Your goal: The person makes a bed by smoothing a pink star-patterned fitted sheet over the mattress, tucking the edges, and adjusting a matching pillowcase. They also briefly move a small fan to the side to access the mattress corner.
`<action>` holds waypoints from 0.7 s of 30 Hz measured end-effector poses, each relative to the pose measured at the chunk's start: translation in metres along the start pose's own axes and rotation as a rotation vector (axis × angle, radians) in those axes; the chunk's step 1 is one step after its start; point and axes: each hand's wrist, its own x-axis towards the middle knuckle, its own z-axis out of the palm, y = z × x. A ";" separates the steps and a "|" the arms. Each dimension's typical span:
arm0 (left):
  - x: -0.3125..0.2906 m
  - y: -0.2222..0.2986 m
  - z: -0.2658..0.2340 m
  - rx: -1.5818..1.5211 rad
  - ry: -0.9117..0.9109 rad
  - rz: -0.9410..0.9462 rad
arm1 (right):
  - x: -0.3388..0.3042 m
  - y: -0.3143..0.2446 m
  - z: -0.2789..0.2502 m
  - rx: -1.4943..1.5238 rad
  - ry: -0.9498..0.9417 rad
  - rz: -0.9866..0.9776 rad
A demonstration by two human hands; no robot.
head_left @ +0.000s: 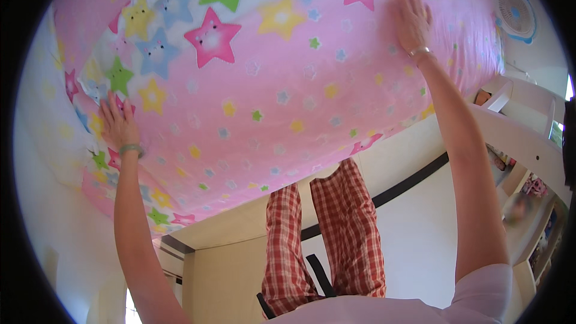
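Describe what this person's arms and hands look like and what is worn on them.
Both forearms are bare. The left hand has a pale green band at the wrist, the right hand a thin light bracelet. A short pale pink sleeve covers the right upper arm.

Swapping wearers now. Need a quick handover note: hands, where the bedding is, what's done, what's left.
Left hand: flat, fingers spread, on the left edge of the pink star-print bedding, not clearly gripping.
Right hand: flat, palm down near its far right edge.
Bedding: spread wide in front of the person, both arms stretched out; red checked trousers below it.
Done: fabric mostly spread and smooth.
Left: likely smoothing or squaring the edges under both hands.
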 end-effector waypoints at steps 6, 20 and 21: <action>0.068 0.038 -0.042 -0.353 0.091 0.183 | -0.143 -0.039 -0.091 0.623 -0.097 0.521; 0.170 0.345 -0.088 -0.630 -0.882 0.551 | -0.266 -0.246 -0.065 2.363 -0.269 1.891; 0.166 0.346 -0.091 -0.672 -0.929 0.570 | -0.264 -0.247 -0.065 2.375 -0.225 1.925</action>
